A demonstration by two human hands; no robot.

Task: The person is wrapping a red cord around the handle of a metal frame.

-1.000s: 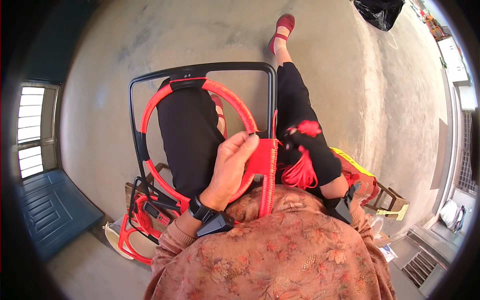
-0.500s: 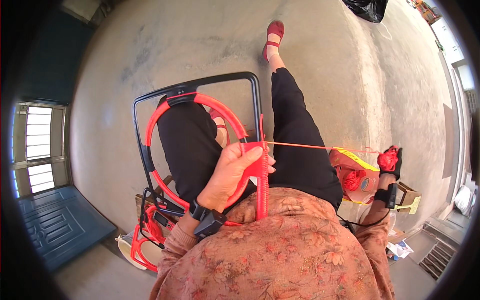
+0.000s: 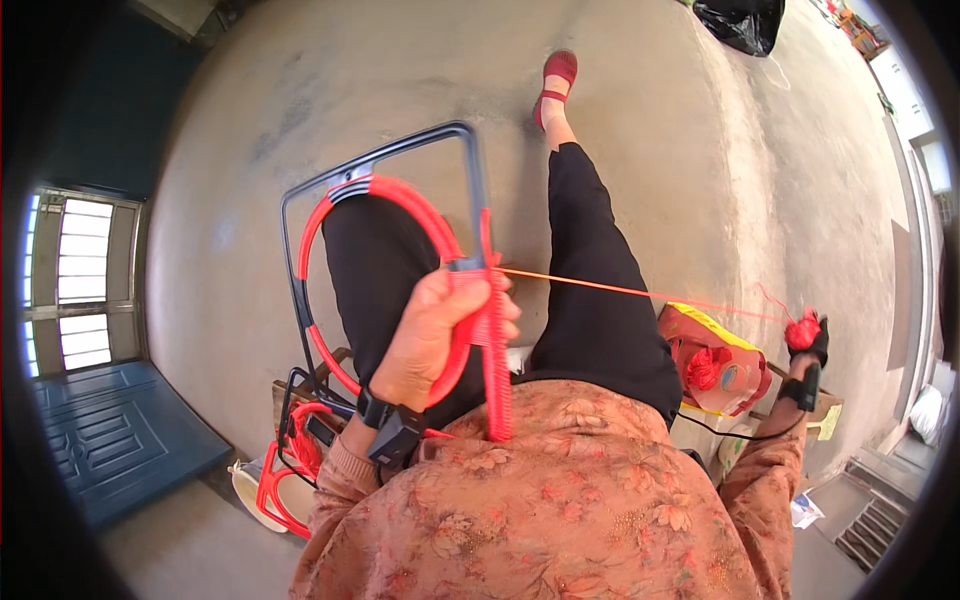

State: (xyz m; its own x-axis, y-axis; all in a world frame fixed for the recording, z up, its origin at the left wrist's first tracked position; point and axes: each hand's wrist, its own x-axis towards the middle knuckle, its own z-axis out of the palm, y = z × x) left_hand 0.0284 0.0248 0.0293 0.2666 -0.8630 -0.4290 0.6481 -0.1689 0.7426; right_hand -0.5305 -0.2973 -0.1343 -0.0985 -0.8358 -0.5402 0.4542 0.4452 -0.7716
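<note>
My left hand [image 3: 445, 325] is closed round the right side of a black tubular metal frame [image 3: 387, 155], where red cord wraps it. A ring [image 3: 412, 205] covered in red wrapping sits inside the frame, with some black stretches showing. Below my fingers runs a ribbed strip of tightly wound red cord [image 3: 497, 395], reaching my lap. From the grip a thin red cord [image 3: 610, 287] stretches out to the right. At its far end my right hand [image 3: 818, 343], in a black glove, holds a bundle of red cord [image 3: 801, 332]; the fingers are partly hidden.
Beside my right thigh stands a red and yellow bag [image 3: 738, 385] with another red cord bundle [image 3: 706, 368] in it. At lower left is a pale bucket [image 3: 250, 490] with red-wrapped pieces. A black plastic bag [image 3: 742, 22] lies on the floor ahead.
The frame and my left hand have shifted left and tilted, the grip sitting slightly lower. My right hand has moved a little right and down with the bundle; the cord still stretches between them.
</note>
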